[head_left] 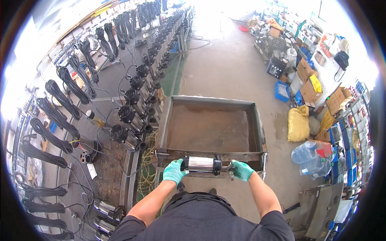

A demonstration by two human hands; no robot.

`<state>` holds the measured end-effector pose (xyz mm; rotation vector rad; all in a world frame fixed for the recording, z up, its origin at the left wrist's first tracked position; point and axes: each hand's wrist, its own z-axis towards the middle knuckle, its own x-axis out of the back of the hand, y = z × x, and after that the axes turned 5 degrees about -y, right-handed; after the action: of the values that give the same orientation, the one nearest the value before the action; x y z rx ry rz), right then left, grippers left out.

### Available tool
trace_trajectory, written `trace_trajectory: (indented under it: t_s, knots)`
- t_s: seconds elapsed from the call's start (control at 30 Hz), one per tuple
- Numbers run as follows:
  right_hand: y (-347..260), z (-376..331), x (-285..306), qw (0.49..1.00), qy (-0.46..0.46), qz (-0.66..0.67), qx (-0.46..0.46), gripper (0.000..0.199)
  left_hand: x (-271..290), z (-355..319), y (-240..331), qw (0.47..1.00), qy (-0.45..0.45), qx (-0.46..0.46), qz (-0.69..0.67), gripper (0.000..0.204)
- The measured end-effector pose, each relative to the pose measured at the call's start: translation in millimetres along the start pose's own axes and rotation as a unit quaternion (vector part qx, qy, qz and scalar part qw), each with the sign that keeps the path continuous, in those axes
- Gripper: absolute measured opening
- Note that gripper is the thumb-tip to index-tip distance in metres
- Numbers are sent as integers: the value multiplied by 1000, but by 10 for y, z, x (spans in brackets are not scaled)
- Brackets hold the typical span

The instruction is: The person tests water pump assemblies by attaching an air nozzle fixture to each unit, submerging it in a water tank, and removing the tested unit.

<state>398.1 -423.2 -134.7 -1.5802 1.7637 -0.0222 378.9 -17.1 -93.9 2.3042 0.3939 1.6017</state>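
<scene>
A submersible pump motor [201,164], a silver cylinder with black ends, lies sideways across the front ledge of a rusty metal trough [213,103]. My left hand [174,172], in a green glove, grips its black left end, thumb toward me. A thin shaft [225,166] sticks out of the right end. At the tip of that shaft, my right hand [241,171], also gloved, has its fingers pinched together. A small dark part seems to be between them, too small to name.
To the left, a long workbench [106,160] carries rows of upright pumps [129,114] and black cable coils [60,100]. Pale hoses [147,168] hang beside it. At right stand a yellow sack [298,123], large clear bottles [311,158], a blue crate [282,91] and cartons [309,91].
</scene>
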Motion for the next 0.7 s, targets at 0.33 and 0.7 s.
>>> trace_trajectory:
  t_s: [0.33, 0.7]
  knots:
    - [-168, 83, -284, 662, 67, -745, 46, 42, -72, -43, -372, 993, 113, -34, -3, 82]
    - [276, 16, -42, 950, 131, -213, 185, 24, 189, -236, -1323, 977, 20, 157, 145, 59]
